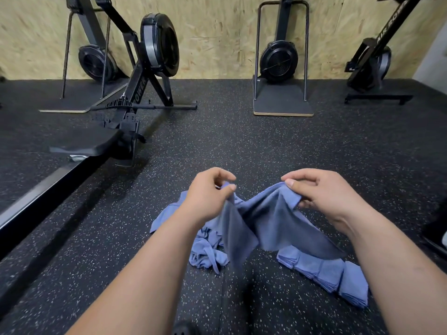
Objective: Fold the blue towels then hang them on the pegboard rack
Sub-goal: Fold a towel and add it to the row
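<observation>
Left hand [210, 197] and right hand [316, 193] each pinch a top corner of one blue towel [261, 218], held above the crumpled heap [205, 247]; folded stack [333, 274] lies right of that heap. Best to pull the edge taut (it sags mid-span) before folding.

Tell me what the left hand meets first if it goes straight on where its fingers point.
Probably the right hand: the left hand pinches the towel with fingers pointing right, across the gap. Both seem level, though depth is unclear.
</observation>
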Tool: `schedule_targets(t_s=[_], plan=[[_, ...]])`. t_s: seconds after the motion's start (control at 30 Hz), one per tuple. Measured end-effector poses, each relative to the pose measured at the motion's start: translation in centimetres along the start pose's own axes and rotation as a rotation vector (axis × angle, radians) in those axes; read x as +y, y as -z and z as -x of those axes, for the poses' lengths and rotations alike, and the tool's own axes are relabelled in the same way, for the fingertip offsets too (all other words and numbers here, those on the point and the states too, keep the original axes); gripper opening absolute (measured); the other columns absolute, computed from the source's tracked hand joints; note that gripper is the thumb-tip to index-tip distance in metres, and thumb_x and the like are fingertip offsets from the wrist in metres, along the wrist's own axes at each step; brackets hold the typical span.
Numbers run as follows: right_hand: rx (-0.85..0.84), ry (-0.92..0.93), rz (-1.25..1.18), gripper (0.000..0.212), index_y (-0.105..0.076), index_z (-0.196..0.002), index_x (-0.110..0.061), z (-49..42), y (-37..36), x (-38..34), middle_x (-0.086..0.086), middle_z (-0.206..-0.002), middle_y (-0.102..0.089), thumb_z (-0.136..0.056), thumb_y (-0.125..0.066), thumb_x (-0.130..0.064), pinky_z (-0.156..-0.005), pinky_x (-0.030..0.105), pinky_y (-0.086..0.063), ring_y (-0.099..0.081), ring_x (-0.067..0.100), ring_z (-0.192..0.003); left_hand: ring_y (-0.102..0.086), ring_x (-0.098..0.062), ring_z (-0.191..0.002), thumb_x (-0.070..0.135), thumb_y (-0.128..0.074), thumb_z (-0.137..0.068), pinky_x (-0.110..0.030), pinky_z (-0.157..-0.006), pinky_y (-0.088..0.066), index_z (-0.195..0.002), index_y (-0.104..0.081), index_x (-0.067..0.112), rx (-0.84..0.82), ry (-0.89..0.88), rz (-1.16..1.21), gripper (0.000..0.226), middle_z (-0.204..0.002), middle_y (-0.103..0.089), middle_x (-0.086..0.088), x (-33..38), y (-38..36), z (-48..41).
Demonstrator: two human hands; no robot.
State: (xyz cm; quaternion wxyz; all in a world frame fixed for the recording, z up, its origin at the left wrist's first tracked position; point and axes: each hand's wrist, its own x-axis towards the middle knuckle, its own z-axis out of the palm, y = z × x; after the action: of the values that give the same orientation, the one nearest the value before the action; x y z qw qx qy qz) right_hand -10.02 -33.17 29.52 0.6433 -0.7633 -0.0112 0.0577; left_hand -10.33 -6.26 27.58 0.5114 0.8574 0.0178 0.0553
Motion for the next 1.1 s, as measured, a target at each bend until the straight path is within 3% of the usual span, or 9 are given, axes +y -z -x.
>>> schedule_targets(t_s=[0.07, 0.13, 0.27, 0.4, 0.47, 0.57, 0.63, 0.9, 1.1], plan=[[-0.100, -0.022, -0.002, 0.012, -0.082, -0.104, -0.014, 0.3, -0.7, -0.2, 0.003, -0.083, -0.076, -0.098, -0.074, -0.009, -0.063, 0.026, -0.054, -0.063, 0.011, -0.072, -0.059, -0.018, -0.071, 0.013, -0.080, -0.089, -0.050, -0.081, -0.062, -0.103, -0.075, 0.030, -0.098, -0.013, 0.072, 0.023, -0.089, -0.065, -0.006, 0.0, -0.5, 0.2], [-0.200, -0.032, 0.053, 0.019, -0.081, -0.111, -0.017, 0.6, -1.2, -0.5, -0.002, -0.093, -0.080, -0.099, -0.071, -0.006, -0.064, 0.027, -0.051, -0.067, 0.008, -0.079, -0.059, -0.019, -0.072, 0.009, -0.080, -0.090, -0.057, -0.081, -0.059, -0.110, -0.073, 0.027, -0.157, -0.035, 0.128, 0.028, -0.093, -0.063, -0.010, 0.3, -0.7, 0.4], [-0.315, 0.014, 0.091, 0.044, -0.077, -0.120, -0.018, 1.0, -1.9, -0.8, 0.002, -0.110, -0.081, -0.092, -0.063, 0.013, -0.072, 0.026, -0.055, -0.071, 0.016, -0.095, -0.061, -0.018, -0.075, 0.002, -0.078, -0.092, -0.038, -0.078, -0.057, -0.116, -0.070, 0.019, -0.196, -0.062, 0.222, 0.031, -0.102, -0.073, -0.018, 1.2, -1.0, 0.8], [-0.192, 0.160, 0.249, 0.025, -0.082, -0.102, -0.025, 0.6, -2.3, 0.0, 0.002, -0.098, -0.081, -0.091, -0.077, -0.002, -0.096, 0.046, -0.060, -0.075, 0.036, -0.097, -0.057, -0.018, -0.075, 0.001, -0.078, -0.092, -0.034, -0.075, -0.051, -0.116, -0.070, 0.017, -0.226, -0.058, 0.290, 0.029, -0.103, -0.074, -0.022, 1.4, -1.2, 1.1], [-0.135, 0.207, 0.333, 0.017, -0.082, -0.092, -0.031, 0.3, -2.5, 0.2, 0.001, -0.089, -0.080, -0.089, -0.083, -0.014, -0.087, 0.048, -0.060, -0.071, 0.032, -0.082, -0.057, -0.018, -0.076, 0.000, -0.076, -0.093, -0.032, -0.074, -0.049, -0.116, -0.070, 0.015, -0.244, -0.073, 0.306, 0.028, -0.100, -0.075, -0.020, 1.6, -1.3, 1.3], [-0.062, 0.275, 0.426, 0.012, -0.079, -0.083, -0.033, 0.1, -2.5, 0.4, -0.004, -0.077, -0.074, -0.084, -0.089, -0.026, -0.067, 0.030, -0.051, -0.056, 0.007, -0.065, -0.058, -0.016, -0.077, 0.000, -0.073, -0.096, -0.028, -0.077, -0.049, -0.116, -0.070, 0.013, -0.251, -0.117, 0.286, 0.025, -0.097, -0.078, -0.015, 1.9, -1.5, 1.5], [-0.030, 0.291, 0.468, 0.015, -0.076, -0.078, -0.031, 0.2, -2.6, 0.4, -0.009, -0.073, -0.072, -0.081, -0.090, -0.033, -0.062, 0.021, -0.045, -0.055, 0.003, -0.062, -0.058, -0.014, -0.078, -0.001, -0.071, -0.097, -0.023, -0.078, -0.049, -0.116, -0.070, 0.012, -0.254, -0.146, 0.263, 0.023, -0.097, -0.079, -0.012, 2.0, -1.6, 1.6], [-0.050, 0.272, 0.437, 0.024, -0.073, -0.080, -0.029, 0.3, -2.8, 0.3, -0.006, -0.076, -0.076, -0.076, -0.089, -0.047, -0.078, 0.044, -0.058, -0.071, 0.019, -0.075, -0.059, -0.012, -0.078, 0.009, -0.081, -0.093, -0.023, -0.078, -0.051, -0.114, -0.071, 0.010, -0.279, -0.215, 0.292, 0.023, -0.096, -0.079, -0.007, 2.1, -1.7, 1.8], [-0.231, 0.246, 0.404, 0.023, -0.069, -0.110, -0.032, 0.5, -1.9, -0.5, -0.007, -0.086, -0.080, -0.091, -0.084, -0.030, -0.075, 0.033, -0.048, -0.062, 0.005, -0.071, -0.064, -0.004, -0.076, 0.005, -0.073, -0.098, -0.017, -0.077, -0.048, -0.110, -0.073, 0.017, -0.244, -0.292, 0.170, 0.017, -0.088, -0.078, 0.005, 2.0, -1.3, 1.5]])
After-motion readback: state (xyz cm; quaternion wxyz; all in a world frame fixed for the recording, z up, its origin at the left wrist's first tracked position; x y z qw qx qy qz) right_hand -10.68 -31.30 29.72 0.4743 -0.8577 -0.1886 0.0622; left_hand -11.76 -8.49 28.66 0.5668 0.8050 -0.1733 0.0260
